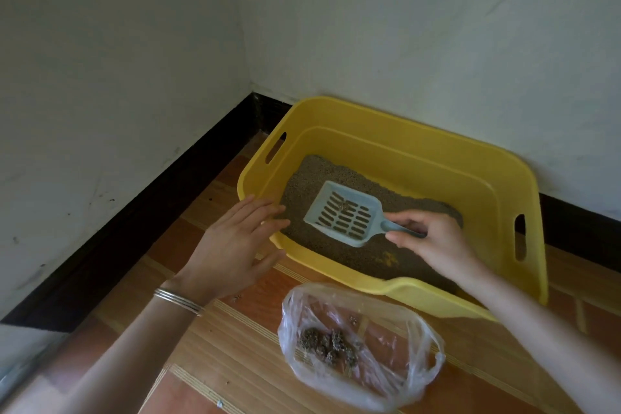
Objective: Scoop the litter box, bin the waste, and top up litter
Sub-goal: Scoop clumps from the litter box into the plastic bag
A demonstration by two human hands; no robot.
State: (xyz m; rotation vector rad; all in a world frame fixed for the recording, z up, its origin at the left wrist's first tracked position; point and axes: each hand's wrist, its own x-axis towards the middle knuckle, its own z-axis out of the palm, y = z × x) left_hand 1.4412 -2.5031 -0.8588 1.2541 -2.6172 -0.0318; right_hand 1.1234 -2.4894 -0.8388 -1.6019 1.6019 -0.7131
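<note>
Left hand (235, 242): forearm enters from 7 o'clock, palm down, fingers straight and close together, pointing toward 2 o'clock. The fingertips overlap the near-left corner of the litter box (420, 131) rim. They are blurred, so I cannot tell whether they touch it. It holds nothing. Thin metal bangles (178, 301) sit at the wrist.

Right hand (433, 242): forearm enters from 5 o'clock, with the hand over the near-right part of the box. Thumb and curled fingers pinch the handle of the scoop (342, 215).

Scoop: pale blue-grey and slotted, with the blade pointing toward 10 o'clock from the hand. It lies over the middle of the litter (312, 178). A few grains lie on the slots. I cannot tell whether it rests on the litter or is just above it.

Litter box: a yellow plastic tub with handle cut-outs at its 9 and 3 o'clock ends, set in the corner against the wall (403, 27) and dark skirting (168, 185). It holds a shallow layer of grey-brown litter. A small patch of yellow bottom shows through at the near side, just left of the right hand.

Plastic bag (356, 346): clear, lying open on the tiled floor (235, 346) at 6 o'clock of the box, just beside its front lip. A cluster of dark waste clumps (327, 344) lies inside, toward the bag's left side.
</note>
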